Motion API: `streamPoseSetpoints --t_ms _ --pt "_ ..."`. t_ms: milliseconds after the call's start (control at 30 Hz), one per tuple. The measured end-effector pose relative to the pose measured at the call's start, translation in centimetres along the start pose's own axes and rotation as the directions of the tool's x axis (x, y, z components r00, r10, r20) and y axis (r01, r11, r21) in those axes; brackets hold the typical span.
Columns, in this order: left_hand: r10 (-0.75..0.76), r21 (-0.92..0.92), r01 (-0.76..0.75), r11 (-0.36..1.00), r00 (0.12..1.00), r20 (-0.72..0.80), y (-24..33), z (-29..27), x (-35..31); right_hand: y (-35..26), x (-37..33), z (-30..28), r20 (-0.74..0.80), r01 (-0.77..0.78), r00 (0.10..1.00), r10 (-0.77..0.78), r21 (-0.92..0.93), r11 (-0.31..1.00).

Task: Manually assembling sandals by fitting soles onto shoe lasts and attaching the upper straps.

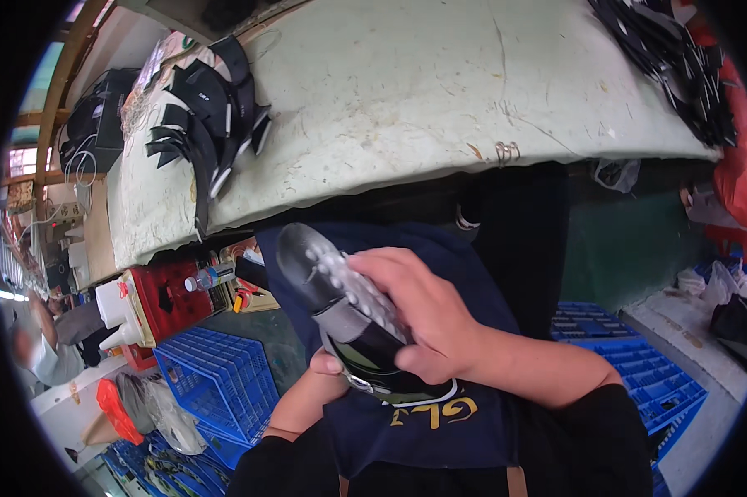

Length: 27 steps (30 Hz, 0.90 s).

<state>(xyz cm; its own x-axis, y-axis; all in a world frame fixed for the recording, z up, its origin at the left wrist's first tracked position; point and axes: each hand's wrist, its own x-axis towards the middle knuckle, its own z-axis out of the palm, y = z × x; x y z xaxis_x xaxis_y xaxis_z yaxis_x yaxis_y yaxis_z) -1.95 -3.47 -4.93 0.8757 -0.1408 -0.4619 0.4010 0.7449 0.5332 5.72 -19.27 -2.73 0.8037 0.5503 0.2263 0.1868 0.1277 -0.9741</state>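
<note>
Over my lap, both hands hold what looks like a black shoe with a smooth, rounded dark end pointing up and left. A silvery grey bumpy piece runs along its upper right side. My right hand grips the shoe from the right, fingers over the bumpy piece and thumb on the black side. At the lower left, my left hand clasps it; the thumb shows, and the other fingers are hidden. A metal buckle-like part and a pale edge show near the bottom.
Ahead stands a pale, scuffed table, with black curved pieces at left and more black strips at right. Blue plastic crates are on both sides. A red box and bottle sit left. Another person is far left.
</note>
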Motion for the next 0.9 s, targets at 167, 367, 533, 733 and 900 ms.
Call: streamPoseSetpoints --t_ms 167,367,533,733,900 --pt "-0.154 0.102 0.131 0.986 0.955 0.253 4.1 3.4 -0.6 -0.7 -2.3 -4.2 -0.092 -0.093 0.993 0.075 -0.219 0.971" --pt "-0.047 0.497 -0.061 0.866 0.978 0.202 4.1 5.5 -2.2 -5.2 -3.4 -2.8 -0.157 -0.378 0.907 0.39 0.106 0.92" --pt "0.02 0.364 -0.218 0.906 0.879 0.476 0.8 1.4 1.8 -5.2 -5.6 -3.2 -0.195 -0.344 0.854 0.483 0.484 0.805" --pt "-0.02 0.047 -0.002 0.999 0.882 0.471 -2.6 2.8 3.5 -2.6 -6.1 -3.6 -0.6 -0.253 0.785 0.155 -0.081 0.964" --pt "-0.196 -0.094 0.271 0.958 0.857 0.476 -1.5 0.7 3.5 -2.8 -5.4 -3.7 -0.558 -0.173 0.828 -0.051 -0.342 0.924"
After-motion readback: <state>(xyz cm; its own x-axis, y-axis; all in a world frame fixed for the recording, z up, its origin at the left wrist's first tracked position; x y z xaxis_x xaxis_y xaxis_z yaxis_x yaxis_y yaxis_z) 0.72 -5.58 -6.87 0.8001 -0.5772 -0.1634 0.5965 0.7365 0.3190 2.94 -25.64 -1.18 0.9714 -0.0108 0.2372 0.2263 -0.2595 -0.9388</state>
